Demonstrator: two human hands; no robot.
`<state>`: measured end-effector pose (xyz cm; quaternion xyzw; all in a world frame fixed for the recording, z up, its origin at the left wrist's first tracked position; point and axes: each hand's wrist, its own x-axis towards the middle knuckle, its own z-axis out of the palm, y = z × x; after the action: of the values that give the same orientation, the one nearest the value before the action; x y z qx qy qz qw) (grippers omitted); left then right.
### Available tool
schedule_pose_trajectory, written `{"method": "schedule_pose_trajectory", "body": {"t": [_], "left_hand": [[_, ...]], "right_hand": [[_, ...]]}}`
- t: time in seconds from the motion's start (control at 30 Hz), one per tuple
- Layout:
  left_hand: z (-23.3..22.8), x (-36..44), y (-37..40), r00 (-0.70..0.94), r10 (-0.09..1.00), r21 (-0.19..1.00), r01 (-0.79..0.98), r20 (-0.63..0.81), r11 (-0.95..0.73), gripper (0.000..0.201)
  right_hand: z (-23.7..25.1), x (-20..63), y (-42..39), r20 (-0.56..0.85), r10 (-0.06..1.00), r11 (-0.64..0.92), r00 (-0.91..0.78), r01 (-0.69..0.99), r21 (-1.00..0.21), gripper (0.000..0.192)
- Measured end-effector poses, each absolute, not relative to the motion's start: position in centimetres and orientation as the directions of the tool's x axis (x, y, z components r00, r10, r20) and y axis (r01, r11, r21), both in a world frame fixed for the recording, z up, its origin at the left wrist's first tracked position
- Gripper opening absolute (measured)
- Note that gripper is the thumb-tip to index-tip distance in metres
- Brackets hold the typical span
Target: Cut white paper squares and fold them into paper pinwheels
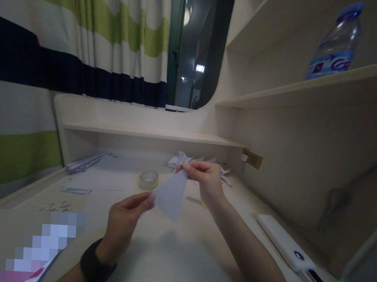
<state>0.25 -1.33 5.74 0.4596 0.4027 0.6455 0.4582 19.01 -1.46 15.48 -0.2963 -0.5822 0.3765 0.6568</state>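
A white piece of paper (171,195), roughly triangular, is held up over the desk between my two hands. My left hand (129,211) pinches its left corner between thumb and fingers. At the top corner, my right hand (205,175) grips the paper in a pinch. Behind my right hand lie several folded white paper shapes (180,158) with pointed blades, partly hidden by it. A roll of clear tape (149,180) rests on the desk just beyond my left hand.
White paper sheets (106,174) and a bundle of paper strips (88,163) lie at the back left, near small white sticks (57,205). A white power bank (284,240) with a cable sits at right. A water bottle (335,43) stands on the upper shelf (305,88).
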Motion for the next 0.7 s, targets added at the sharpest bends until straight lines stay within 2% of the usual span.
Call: {"method": "schedule_pose_trajectory", "body": {"t": [0.33, 0.5, 0.7], "left_hand": [[5.8, 0.4, -1.5, -0.108, 0.967, 0.942, -0.223, 0.232, -0.251, 0.033], [6.1, 0.4, -1.7, -0.121, 0.968, 0.94, -0.238, 0.22, -0.244, 0.033], [6.3, 0.4, -1.7, -0.134, 0.967, 0.943, -0.225, 0.218, -0.244, 0.031]], "right_hand": [[15.2, 19.1, -1.0, 0.463, 0.878, 0.478, 0.12, -0.272, -0.835, 0.017], [14.8, 19.1, -0.5, 0.49, 0.868, 0.494, 0.081, -0.237, -0.836, 0.02], [15.1, 19.2, -0.5, 0.43, 0.897, 0.442, 0.105, -0.196, -0.875, 0.025]]}}
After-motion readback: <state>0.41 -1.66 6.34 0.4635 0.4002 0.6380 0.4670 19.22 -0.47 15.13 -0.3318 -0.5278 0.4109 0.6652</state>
